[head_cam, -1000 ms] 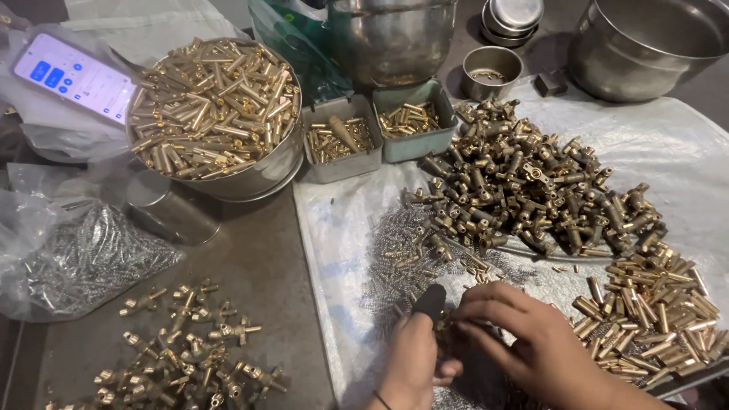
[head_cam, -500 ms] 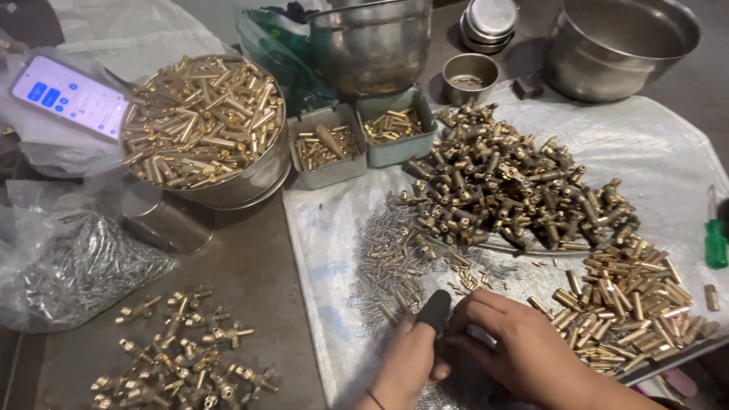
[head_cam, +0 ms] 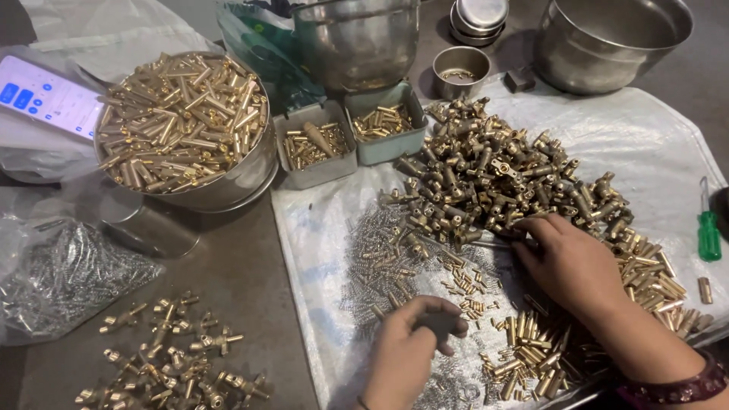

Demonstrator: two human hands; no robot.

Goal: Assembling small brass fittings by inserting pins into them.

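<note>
left hand [head_cam: 410, 345] — low centre, fingers curled shut around a small dark object [head_cam: 439, 325]; what kind of object cannot be told. it hovers just above the scatter of small steel springs [head_cam: 376, 262] on the white plastic sheet [head_cam: 311, 250].

right hand [head_cam: 571, 262] — fingers spread and lowered onto the near edge of the big heap of brass fittings [head_cam: 493, 171]; fingertips touch the pieces, whether one is pinched cannot be told. dark bracelet [head_cam: 668, 389] at the wrist.

short brass pins [head_cam: 467, 281] — loose, between the two hands.

brass tubes [head_cam: 645, 269] — a pile right of and below the right hand, running to the sheet's edge.

large steel bowl [head_cam: 228, 186] — upper left, full of brass tubes.

two small grey trays [head_cam: 357, 144] — side by side behind the sheet, each holding small brass parts.

steel pots [head_cam: 607, 53] — along the far edge of the table [head_cam: 228, 273], a small steel cup [head_cam: 461, 72] between them.

green screwdriver [head_cam: 708, 228] — far right on the sheet.

clear bag of springs [head_cam: 61, 277] — far left.

assembled brass valves [head_cam: 167, 349] — lower left, on bare table.

phone [head_cam: 45, 95] — upper left, screen lit.
</note>
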